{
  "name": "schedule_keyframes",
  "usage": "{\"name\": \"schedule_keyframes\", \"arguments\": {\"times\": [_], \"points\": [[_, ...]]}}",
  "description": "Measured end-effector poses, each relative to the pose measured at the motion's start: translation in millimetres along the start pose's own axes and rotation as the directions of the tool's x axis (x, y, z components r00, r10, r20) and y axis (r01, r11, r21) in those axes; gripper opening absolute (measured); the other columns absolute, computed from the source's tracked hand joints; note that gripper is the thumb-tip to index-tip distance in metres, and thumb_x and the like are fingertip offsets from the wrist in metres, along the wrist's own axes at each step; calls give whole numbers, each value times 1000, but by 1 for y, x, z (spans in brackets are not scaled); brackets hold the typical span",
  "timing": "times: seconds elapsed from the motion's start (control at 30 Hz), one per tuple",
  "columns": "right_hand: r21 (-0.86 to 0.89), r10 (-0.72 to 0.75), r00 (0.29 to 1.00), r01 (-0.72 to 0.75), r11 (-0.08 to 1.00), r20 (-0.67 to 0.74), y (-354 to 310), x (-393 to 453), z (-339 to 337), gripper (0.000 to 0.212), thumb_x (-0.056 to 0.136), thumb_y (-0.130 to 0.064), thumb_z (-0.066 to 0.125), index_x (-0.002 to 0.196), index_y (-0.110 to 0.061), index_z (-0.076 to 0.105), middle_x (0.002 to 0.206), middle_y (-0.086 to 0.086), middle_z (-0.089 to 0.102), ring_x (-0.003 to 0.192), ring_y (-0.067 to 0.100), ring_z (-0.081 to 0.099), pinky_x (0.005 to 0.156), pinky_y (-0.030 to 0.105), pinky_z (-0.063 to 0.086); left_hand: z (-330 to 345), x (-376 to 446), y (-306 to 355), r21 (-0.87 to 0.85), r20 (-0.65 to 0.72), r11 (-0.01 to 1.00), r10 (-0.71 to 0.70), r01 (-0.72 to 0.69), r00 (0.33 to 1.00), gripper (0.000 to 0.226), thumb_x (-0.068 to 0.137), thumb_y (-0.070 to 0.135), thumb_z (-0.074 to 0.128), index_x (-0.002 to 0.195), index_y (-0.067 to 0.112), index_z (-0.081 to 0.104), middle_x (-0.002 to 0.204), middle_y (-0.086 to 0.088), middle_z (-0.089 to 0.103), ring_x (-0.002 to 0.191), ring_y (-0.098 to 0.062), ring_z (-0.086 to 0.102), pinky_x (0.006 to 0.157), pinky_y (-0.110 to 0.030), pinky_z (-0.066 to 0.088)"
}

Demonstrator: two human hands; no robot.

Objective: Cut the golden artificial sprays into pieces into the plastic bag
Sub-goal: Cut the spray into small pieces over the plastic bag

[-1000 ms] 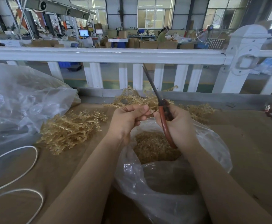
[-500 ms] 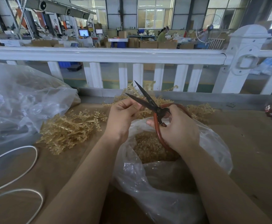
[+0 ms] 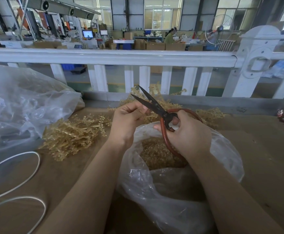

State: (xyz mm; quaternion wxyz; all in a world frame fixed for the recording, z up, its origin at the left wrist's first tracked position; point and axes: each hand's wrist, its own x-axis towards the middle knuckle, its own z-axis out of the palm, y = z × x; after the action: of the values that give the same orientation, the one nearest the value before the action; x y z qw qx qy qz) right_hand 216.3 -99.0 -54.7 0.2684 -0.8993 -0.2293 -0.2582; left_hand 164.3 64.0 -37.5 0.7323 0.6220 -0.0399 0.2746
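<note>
Over the open bag (image 3: 225, 149) I see my right hand (image 3: 188, 134) curled round the red loops of the scissors (image 3: 154, 105), blades apart and pointing up-left. My left hand (image 3: 127, 119) sits just beside the blades, fingers curled together; I cannot tell what they pinch. Cut gold bits fill the bag; uncut sprays (image 3: 73, 134) lie to its left on the table (image 3: 264, 149).

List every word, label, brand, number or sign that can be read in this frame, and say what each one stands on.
No text can be read.
Lit monitor screen across the hall: contents too small and blurred.
Small green sign on the far wall: too small to read.
Red-handled black-bladed scissors, clear plastic bag of cut golden pieces, white fence rail: no marking shows.
</note>
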Motion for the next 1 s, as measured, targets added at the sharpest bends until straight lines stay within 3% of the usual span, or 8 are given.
{"name": "schedule_keyframes", "arguments": {"times": [0.13, 0.33, 0.53, 0.67, 0.73, 0.83, 0.93, 1.0], "points": [[-4, 0, 1000, 0, 1000, 7, -1, -1, -2, 82, 66, -95, 31, 97, -25, 62, 82, -17, 66, 66, 8, 60, 58, 27, 52, 0, 0, 0, -18, -5, 1000, -6, 6, 1000, 13, 93, 4, 60, 86, 7, 70, 67, 8, 65, 62, -1, 56, 62, -11, 45], [0, -11, 1000, 11, 1000, 2, -1, -2, -2, 78, 67, -93, 34, 93, -24, 61, 72, -17, 59, 60, 8, 54, 59, 29, 53, 1, 0, 1, -28, -1, 999, -15, 15, 1000, 14, 94, 3, 58, 85, 7, 69, 67, 8, 66, 63, -1, 57, 62, -11, 45], [19, -11, 1000, 11, 1000, -3, -1, -3, -2, 73, 68, -92, 37, 84, -24, 58, 67, -21, 51, 56, 6, 52, 56, 27, 51, -1, 0, 1, -9, -4, 999, -46, 46, 999, 17, 94, 7, 60, 81, 11, 70, 71, -3, 57, 66, -11, 44, 65, -13, 41], [159, 36, 999, -34, 987, -7, -2, -4, 1, 71, 66, -91, 46, 79, -24, 64, 67, -13, 64, 60, 7, 60, 58, 30, 54, 1, 1, -2, -77, -76, 976, -210, 205, 975, 9, 92, 6, 63, 87, 7, 71, 73, -1, 66, 65, -7, 53, 68, -20, 43], [282, 87, 996, -88, 955, 18, -3, -3, 3, 66, 68, -90, 52, 78, -26, 67, 65, -11, 66, 61, 5, 61, 60, 31, 55, 3, -1, -4, -54, -49, 964, -262, 259, 964, 10, 91, 5, 63, 93, -2, 70, 80, -8, 67, 65, -9, 50, 63, -21, 38], [463, 159, 983, -184, 867, 93, -4, 2, 4, 47, 76, -71, 63, 79, -25, 71, 67, -10, 69, 66, 7, 64, 67, 38, 57, 7, -5, -6, 35, 11, 965, -259, 259, 966, 12, 92, 7, 63, 91, -1, 71, 80, -5, 69, 64, -6, 50, 61, -20, 36], [501, 189, 969, -245, 830, 160, -2, 6, 5, 27, 85, -48, 72, 85, -21, 72, 71, -4, 71, 71, 14, 66, 73, 45, 57, 11, -7, -8, 73, 30, 962, -267, 265, 963, 12, 90, 10, 66, 81, 13, 73, 73, 3, 70, 62, -3, 52, 63, -21, 37], [522, 195, 963, -264, 811, 185, -2, 6, 6, 24, 85, -46, 73, 82, -22, 71, 70, -5, 71, 69, 13, 66, 73, 46, 58, 11, -7, -9, 77, 34, 960, -274, 271, 961, 12, 89, 11, 67, 80, 15, 73, 77, 2, 72, 62, -3, 53, 63, -22, 38]]}}
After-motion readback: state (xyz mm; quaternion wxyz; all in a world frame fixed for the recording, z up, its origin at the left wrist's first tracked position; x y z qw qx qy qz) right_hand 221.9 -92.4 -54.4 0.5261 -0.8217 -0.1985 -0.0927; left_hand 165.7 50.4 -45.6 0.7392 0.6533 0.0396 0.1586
